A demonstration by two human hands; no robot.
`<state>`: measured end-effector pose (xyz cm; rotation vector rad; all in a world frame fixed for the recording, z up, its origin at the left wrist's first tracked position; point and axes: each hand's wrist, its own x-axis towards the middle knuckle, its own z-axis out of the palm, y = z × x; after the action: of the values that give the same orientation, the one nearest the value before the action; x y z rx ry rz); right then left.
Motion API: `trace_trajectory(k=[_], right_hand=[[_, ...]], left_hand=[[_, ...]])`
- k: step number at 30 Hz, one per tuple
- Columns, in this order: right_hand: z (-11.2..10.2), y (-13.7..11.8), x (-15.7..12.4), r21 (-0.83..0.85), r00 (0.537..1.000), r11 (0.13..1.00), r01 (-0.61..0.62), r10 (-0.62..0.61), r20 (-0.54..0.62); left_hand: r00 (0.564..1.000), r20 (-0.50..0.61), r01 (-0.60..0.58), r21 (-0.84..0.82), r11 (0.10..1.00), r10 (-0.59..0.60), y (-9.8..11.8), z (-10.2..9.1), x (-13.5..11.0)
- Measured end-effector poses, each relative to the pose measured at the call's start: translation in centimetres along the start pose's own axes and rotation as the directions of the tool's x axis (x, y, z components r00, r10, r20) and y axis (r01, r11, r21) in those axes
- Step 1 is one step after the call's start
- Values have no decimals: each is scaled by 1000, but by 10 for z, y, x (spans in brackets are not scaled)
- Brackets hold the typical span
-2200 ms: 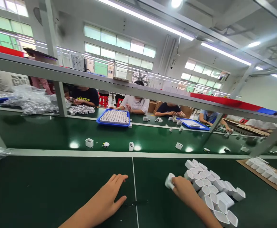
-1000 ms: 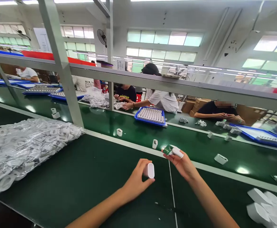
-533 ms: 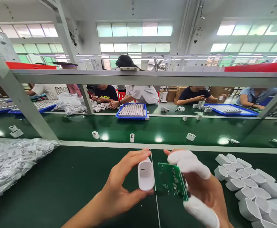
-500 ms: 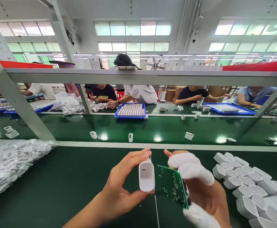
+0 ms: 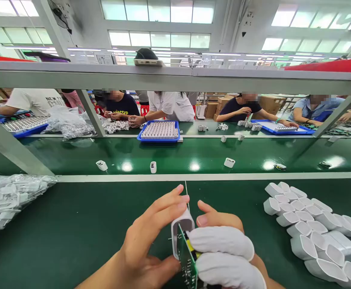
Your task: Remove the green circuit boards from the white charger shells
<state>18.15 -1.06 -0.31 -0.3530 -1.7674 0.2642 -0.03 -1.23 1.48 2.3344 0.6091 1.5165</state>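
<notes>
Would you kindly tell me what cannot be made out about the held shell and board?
Head view:
circuit board: lower end cut off by the bottom edge, its face covered by the right hand.
white shell: lower part hidden by the board and the left hand.
plastic bag: contents blurred by wrap.

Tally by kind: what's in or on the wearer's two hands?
white charger shell: 1
green circuit board: 1
white finger cots: 2 visible
Total: 4
</notes>
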Motion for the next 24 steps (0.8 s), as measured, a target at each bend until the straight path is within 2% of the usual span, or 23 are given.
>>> trace_trajectory(k=[3,7,9,14,24], right_hand=[[-7,-8,9,-68,997,998,-11,16,69],[-15,-18,18,-137,987,990,-35,56,150],[-15,-19,19,-146,988,989,-9,32,152],[-8,-21,19,-147,990,988,-40,58,125],[-3,-22,21,-93,996,995,-40,47,71]], left_hand=[[1000,-4,-21,11,1000,21,0,0,2],[999,3,34,33,999,-34,0,-1,0],[998,13,61,30,998,-61,-1,-2,-1],[995,28,95,12,995,-95,-2,-3,-4],[994,11,107,-5,994,-107,-2,-2,-3]])
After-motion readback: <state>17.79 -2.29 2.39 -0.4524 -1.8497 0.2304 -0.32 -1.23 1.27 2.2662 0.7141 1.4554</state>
